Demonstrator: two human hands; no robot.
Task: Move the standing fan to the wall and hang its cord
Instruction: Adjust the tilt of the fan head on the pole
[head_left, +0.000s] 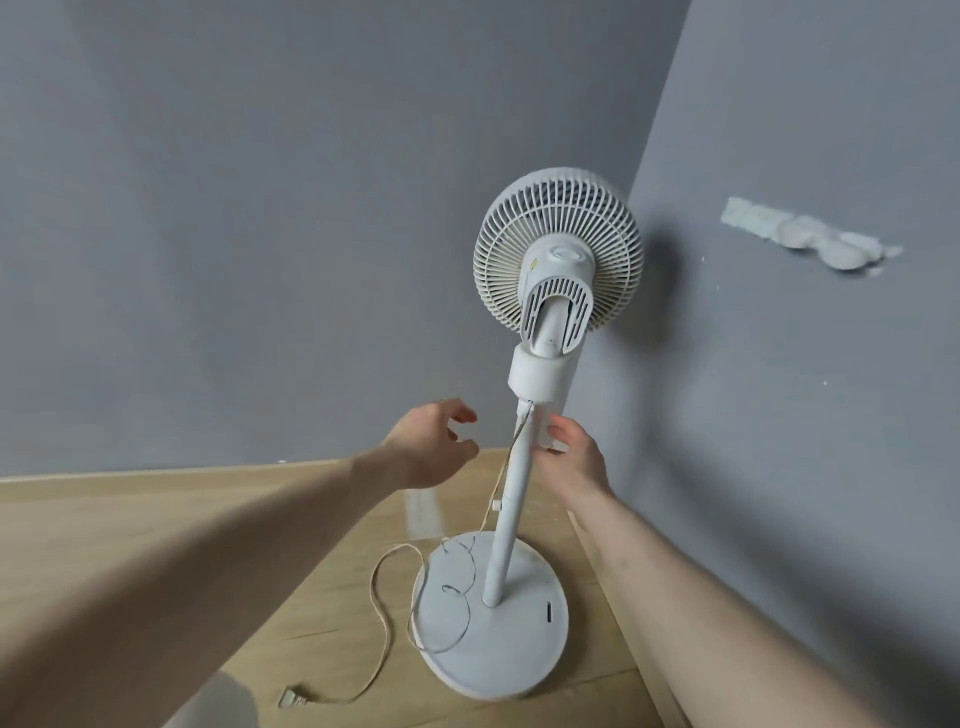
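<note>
Standing fan (540, 364) sits in the wall corner, cord (384, 613) trailing across the floor (208, 519), plug (293, 699) blurry. My right hand (576, 457) touches the pole, grip unclear; left hand (431, 447) hovers loose-fingered, holding nothing.

White standing fan (524, 457) upright in grey wall (779, 415) corner; cord (382, 597) trails loose over base onto floor

- The standing fan (524, 415) stands on the floor (156, 545), in the corner, its head close to the wall (779, 415) on its right.
- The cord (382, 587) runs down the fan's pole, loops over its base, then trails left.
- The plug (292, 697) lies left of the base.
- The left hand (434, 447) is left of the pole, the right hand (579, 460) right of it.
</note>
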